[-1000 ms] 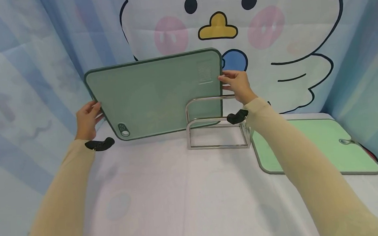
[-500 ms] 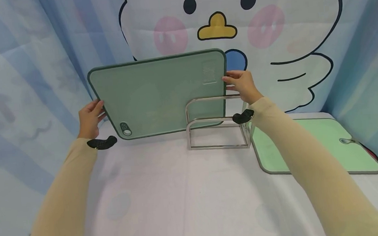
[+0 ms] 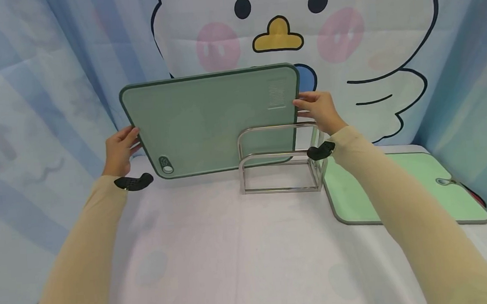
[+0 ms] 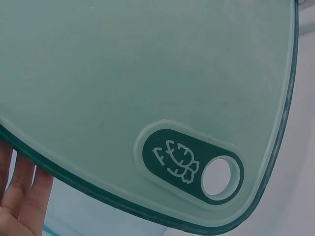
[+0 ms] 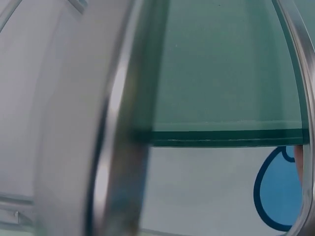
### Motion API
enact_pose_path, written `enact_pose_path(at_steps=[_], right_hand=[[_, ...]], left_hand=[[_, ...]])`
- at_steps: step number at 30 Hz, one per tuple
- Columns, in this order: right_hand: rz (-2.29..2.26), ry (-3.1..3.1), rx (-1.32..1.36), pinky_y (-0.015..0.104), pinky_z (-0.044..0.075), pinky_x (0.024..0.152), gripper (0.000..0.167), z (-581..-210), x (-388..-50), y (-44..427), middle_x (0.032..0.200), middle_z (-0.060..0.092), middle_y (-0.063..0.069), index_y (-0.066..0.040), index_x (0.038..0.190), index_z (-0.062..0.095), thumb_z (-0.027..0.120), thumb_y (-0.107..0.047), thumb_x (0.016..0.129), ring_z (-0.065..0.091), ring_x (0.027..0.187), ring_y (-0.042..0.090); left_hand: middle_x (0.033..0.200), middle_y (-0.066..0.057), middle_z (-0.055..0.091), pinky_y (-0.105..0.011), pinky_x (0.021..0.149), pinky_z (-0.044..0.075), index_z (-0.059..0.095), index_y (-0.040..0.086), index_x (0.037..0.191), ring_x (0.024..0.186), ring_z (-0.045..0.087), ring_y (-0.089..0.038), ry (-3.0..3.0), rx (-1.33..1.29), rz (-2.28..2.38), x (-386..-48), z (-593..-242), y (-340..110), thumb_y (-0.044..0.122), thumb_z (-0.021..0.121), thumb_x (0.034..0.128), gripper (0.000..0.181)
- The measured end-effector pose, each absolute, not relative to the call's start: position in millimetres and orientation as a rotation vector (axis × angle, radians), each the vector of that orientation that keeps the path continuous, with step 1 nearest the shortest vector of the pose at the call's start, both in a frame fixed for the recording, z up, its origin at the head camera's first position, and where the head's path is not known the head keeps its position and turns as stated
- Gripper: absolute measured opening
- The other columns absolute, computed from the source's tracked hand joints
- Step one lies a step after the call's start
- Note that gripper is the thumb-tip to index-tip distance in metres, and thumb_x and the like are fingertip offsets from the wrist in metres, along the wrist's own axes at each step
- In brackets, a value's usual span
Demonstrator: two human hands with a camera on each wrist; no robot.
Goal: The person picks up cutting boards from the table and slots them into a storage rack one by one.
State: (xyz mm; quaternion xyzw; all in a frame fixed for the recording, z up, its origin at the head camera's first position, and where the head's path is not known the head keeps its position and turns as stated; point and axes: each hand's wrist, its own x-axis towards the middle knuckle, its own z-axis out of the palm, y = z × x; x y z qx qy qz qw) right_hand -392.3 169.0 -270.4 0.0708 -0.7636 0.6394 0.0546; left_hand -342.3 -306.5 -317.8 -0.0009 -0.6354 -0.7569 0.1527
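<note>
A green cutting board [image 3: 207,121] with a dark green rim is held up on edge, its left end tilted outward. My left hand [image 3: 118,149] pinches its left edge, thumb in front; in the left wrist view its fingers [image 4: 37,201] lie behind the rim, near the board's oval hole. On the opposite edge my right hand [image 3: 320,109] pinches with thumb and fingers. Metal hoops of a wire rack [image 3: 282,189] pass in front of the board's lower right part. The right wrist view shows the hoops [image 5: 307,98] close up, with only a sliver of hand. Whether a hoop stands behind the board is hidden.
A lighter green board [image 3: 415,177] with a grey rim lies flat on the white table [image 3: 242,260] at right, partly under my right sleeve. A small metal tool [image 3: 447,182] with a red and black part rests on it. A printed curtain [image 3: 254,0] hangs behind.
The cutting board and both hands have moved steadily to the right, so the board reaches farther across behind the rack's hoops. The rack and the flat green board have stayed put.
</note>
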Motion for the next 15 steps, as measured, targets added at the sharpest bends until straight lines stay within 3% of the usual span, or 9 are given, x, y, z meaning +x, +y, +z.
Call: enact_pose_path(at_steps=[4, 10, 15], right_hand=[[1.947, -2.308, 0.215, 0.019, 0.057, 0.071, 0.051, -271, -391, 175, 0.092, 0.058, -0.008, 0.006, 0.134, 0.046, 0.062, -0.012, 0.09, 0.062, 0.079, -0.002], [1.947, -2.305, 0.199, 0.017, 0.056, 0.068, 0.052, -271, -390, 185, 0.091, 0.059, -0.009, 0.007, 0.135, 0.045, 0.062, -0.011, 0.09, 0.063, 0.077, -0.003], [1.962, -2.299, 0.204, 0.019, 0.057, 0.069, 0.055, -271, -390, 193, 0.089, 0.06, -0.01, 0.008, 0.135, 0.044, 0.064, -0.012, 0.088, 0.063, 0.076, -0.003]], left_hand=[[0.083, 0.012, 0.069, -0.013, 0.069, 0.052, 0.072, 0.021, 0.093, 0.078, 0.066, -0.001, -1.8, -0.043, -2.195, -344, -317, -302, 0.017, 0.064, 0.0888, 0.01], [0.085, 0.015, 0.069, -0.013, 0.071, 0.053, 0.07, 0.017, 0.105, 0.081, 0.066, 0.0, -1.873, -0.048, -2.134, -345, -313, -294, 0.023, 0.065, 0.0874, 0.019], [0.084, 0.015, 0.07, -0.015, 0.073, 0.054, 0.069, 0.016, 0.106, 0.082, 0.065, 0.0, -1.915, -0.063, -2.116, -346, -311, -289, 0.023, 0.065, 0.088, 0.02]])
